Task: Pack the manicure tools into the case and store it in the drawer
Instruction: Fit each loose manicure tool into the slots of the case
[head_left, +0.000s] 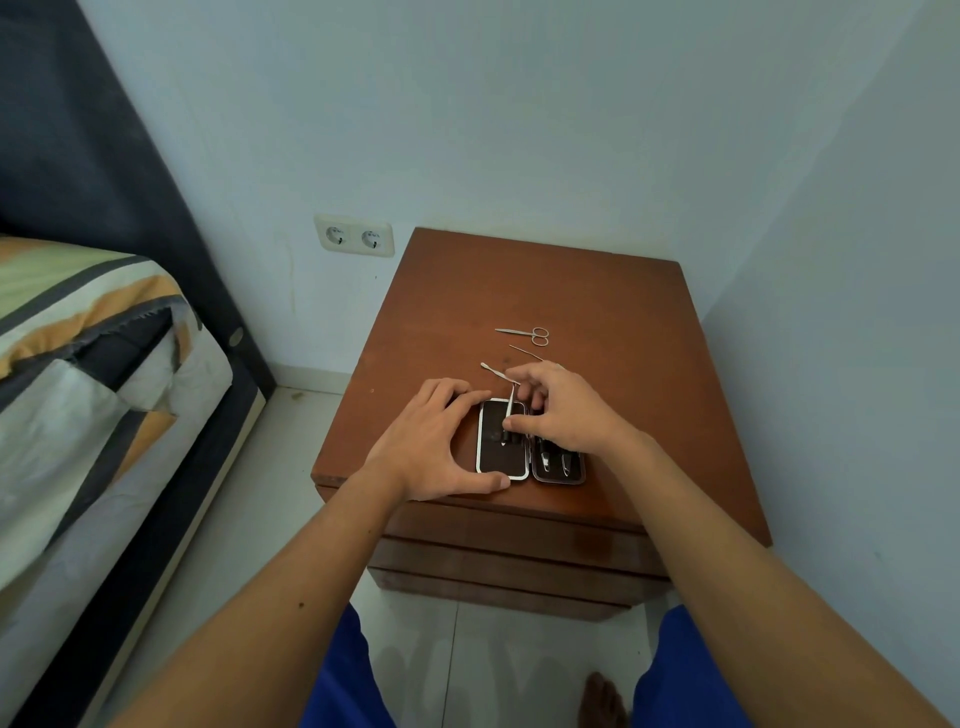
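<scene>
An open dark manicure case (498, 454) with a silver rim lies near the front edge of the brown nightstand (597, 312). Its right half (558, 465) holds two metal tools. My left hand (431, 441) grips the case's left half, thumb at its front edge. My right hand (563, 408) pinches a thin silver tool (510, 410) upright over the case's middle. Behind the case lie small scissors (527, 334), a thin metal pick (524, 353) and a spoon-tipped pusher (493, 369).
The nightstand has closed drawer fronts (509, 561) below its top. A bed (93, 364) with striped bedding stands to the left. A double wall socket (354, 236) is on the wall behind. My foot (602, 696) rests on the tiled floor.
</scene>
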